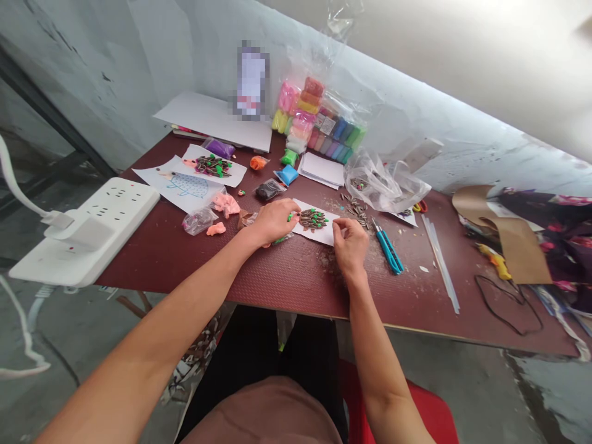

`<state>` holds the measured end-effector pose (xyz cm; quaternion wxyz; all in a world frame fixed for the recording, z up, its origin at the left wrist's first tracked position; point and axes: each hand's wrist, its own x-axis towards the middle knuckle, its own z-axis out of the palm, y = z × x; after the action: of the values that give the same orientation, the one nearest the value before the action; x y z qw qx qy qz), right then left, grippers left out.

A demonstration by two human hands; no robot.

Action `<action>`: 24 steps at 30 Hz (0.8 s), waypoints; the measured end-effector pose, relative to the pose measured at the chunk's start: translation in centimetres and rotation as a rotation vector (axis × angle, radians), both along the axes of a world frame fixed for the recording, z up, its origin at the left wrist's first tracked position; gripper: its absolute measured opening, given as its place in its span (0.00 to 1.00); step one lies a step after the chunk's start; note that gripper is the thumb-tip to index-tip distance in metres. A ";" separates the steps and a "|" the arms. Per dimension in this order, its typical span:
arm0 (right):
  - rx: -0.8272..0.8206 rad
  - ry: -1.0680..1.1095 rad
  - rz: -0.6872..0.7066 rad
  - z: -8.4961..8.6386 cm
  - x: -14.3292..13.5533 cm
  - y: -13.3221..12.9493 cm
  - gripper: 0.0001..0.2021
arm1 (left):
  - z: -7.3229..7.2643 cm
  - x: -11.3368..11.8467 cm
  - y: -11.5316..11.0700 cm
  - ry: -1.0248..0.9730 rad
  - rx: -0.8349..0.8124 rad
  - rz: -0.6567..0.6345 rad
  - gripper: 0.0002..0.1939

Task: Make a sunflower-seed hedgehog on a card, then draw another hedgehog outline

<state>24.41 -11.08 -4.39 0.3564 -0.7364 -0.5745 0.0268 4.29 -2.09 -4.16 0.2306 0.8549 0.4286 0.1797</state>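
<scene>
Left hand [274, 220] covers the left end of a white card [325, 235] at frame centre, its grip unclear; the right hand [351, 245] pinches the opposite edge. Green-dotted seeds [313, 218] already cluster thickly mid-card, while loose seeds [356, 208] lie beside it on the maroon bench [277, 271]. No writing is legible.

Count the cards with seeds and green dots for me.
2 plainly visible: the left card, overlapping the blue drawing, and the middle card, between the left hand and right hand. Another may be partly hidden by the clear bag farther right.
</scene>
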 end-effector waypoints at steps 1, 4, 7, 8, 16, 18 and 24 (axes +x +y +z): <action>-0.009 0.013 -0.028 0.0 0.3 0.0 0.11 | 0.0 0.0 0.0 -0.012 -0.007 0.006 0.16; -0.072 0.002 -0.079 0.2 1.1 0.1 0.13 | 0.4 -0.2 0.0 -0.060 -0.043 0.026 0.17; -0.146 -0.080 -0.101 0.4 1.6 0.1 0.14 | 0.8 -0.5 0.0 -0.101 -0.050 0.071 0.18; -0.175 -0.113 -0.109 0.4 1.7 0.2 0.14 | 0.8 -0.6 0.1 -0.098 -0.045 0.096 0.17; -0.365 -0.265 -0.150 0.5 2.7 1.2 0.10 | -0.4 -1.4 0.8 0.010 -0.028 0.164 0.12; -0.379 -0.267 -0.153 0.7 2.7 1.6 0.10 | -0.6 -1.4 0.7 0.034 -0.016 0.207 0.14; -0.495 -0.245 -0.154 1.6 2.4 2.5 0.09 | -0.3 -1.5 0.6 0.066 -0.030 0.216 0.17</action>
<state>26.79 -8.63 -2.76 0.0944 -0.8402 -0.5316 0.0499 2.83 -1.52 -4.48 0.2082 0.8057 0.5282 0.1688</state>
